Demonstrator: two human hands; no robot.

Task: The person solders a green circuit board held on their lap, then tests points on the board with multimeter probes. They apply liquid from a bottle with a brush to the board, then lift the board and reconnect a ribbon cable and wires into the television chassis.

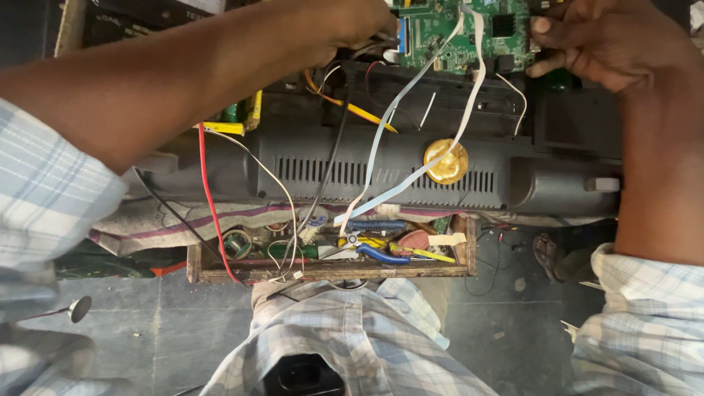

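Green circuit board [462,33] sits at the top of the view, on the far side of a dark grey plastic housing [411,172] with a row of vent slots. Our right hand [598,37] grips the board's right edge, fingers curled over it, thumb side pressed against the board. Our left hand [352,26] is closed at the board's left edge, over a bunch of wires; exactly what it pinches we cannot tell, fingertips are hidden.

Two pale flat ribbon cables [411,103] run from the board down across the housing toward us. A round gold disc [446,161] lies on the vent slots, touching one ribbon. A red wire [209,198] drops from under our left forearm into a wooden tray [330,271] near our body. The tray holds blue-handled pliers [378,254], a yellow-handled tool [433,254] and small coils. A striped cloth [154,220] lies under the housing, left of the tray. Grey tiled floor [147,330] shows below.
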